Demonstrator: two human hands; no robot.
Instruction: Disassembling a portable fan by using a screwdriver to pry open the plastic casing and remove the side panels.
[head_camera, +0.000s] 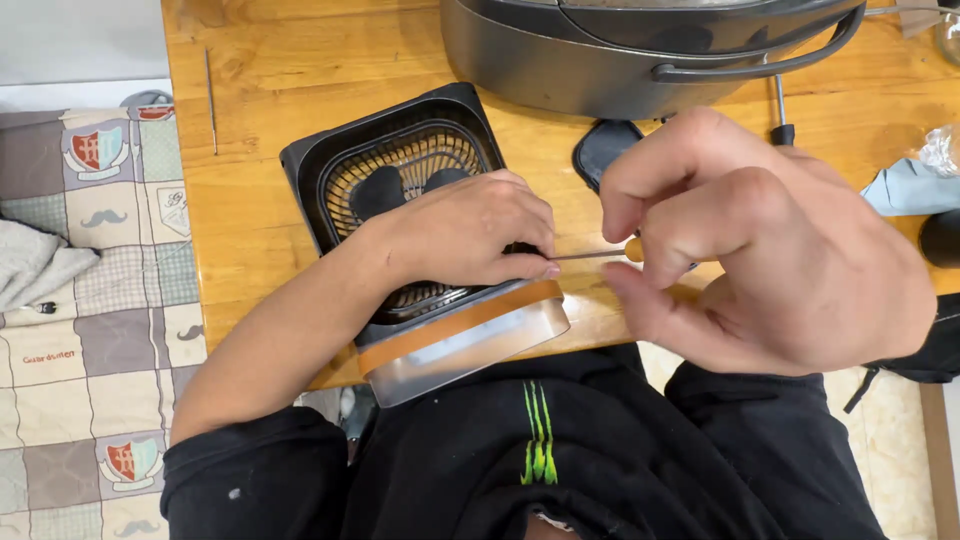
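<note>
A wooden tabletop (260, 70) carries everything here. Along its far edge sits a large dark grey appliance (600, 60) with a curved handle, and just in front of that lies a small black oval piece (603, 148). To the right of it a second screwdriver (779, 118) lies on the wood, mostly hidden behind the right hand, and at the far right are a light blue cloth (905, 187), a bit of crinkled clear plastic (940, 150) and a dark round object (940, 238) cut off by the frame. A thin metal rod (210, 100) lies alone near the left edge of the tabletop. Beyond that edge is a patchwork bedspread (90, 330) with crest and moustache prints, with a grey towel (35, 265) on it. The small black fan (400, 190) lies flat near the front edge of the tabletop, its round grille facing up with two dark blades showing through the bars; the near end has an orange band and a silvery, translucent base that overhangs the edge above the person's black top. The left hand (470, 235) rests over the grille, covering much of its lower half, its grip closed down on the fan's body with fingertips at the right side. The right hand (760, 240) has its grip clamped on a thin screwdriver (600, 253) with an orange handle, the shaft level and its tip meeting the fan's side beside the left fingertips.
</note>
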